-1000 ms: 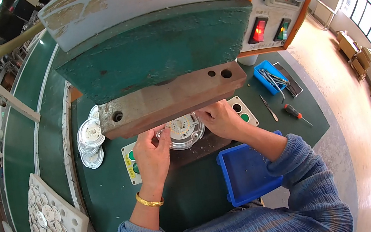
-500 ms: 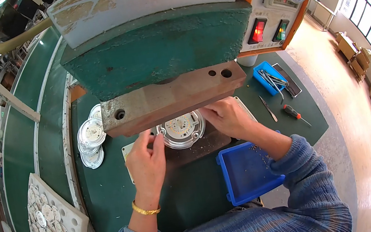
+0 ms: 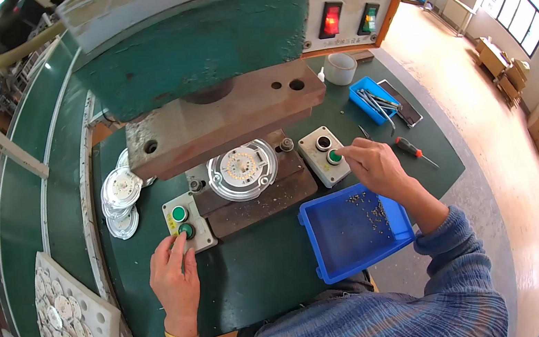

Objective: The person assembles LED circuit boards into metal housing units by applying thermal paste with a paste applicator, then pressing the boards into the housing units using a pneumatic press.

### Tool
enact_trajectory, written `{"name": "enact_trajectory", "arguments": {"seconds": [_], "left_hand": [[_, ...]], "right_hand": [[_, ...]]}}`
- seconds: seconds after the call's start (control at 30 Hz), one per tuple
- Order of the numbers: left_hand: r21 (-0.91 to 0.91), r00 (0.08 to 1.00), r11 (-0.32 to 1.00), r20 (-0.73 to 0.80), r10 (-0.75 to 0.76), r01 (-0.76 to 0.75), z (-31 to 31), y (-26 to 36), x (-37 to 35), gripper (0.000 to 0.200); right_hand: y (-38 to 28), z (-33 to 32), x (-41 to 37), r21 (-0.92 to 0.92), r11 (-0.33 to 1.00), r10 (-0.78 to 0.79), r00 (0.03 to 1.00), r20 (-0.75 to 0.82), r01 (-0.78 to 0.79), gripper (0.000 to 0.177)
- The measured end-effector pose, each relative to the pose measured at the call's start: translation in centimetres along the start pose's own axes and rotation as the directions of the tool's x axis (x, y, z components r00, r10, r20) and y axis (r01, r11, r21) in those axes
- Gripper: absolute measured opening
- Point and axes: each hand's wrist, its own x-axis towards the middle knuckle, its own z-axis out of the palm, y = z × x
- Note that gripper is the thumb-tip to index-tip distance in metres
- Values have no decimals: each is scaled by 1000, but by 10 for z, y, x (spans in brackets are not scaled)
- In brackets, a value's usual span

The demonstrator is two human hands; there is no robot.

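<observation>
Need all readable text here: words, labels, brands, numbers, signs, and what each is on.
Nothing reads reliably enough to quote.
White control panel: a line of what look like Chinese characters below the switches, too blurred; marks above them, too small.
Left button box: yellow label beside the green buttons, print too small.
Right button box: no print readable.
Round board in the fixture: any markings too small.
</observation>
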Motion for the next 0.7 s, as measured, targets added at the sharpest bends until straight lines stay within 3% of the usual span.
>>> {"name": "enact_trajectory", "arguments": {"seconds": [0.27,0.7], "left_hand": [[87,1000,996,-11,27,-26,0,0,7,26],[49,999,999,-53,-4,7,2,2,5,24]], "right_hand": [[6,8,-1,-131,989,-64,997,43,69,20],[-1,11,-4,-209,977,-48,999,25,52,21]]}}
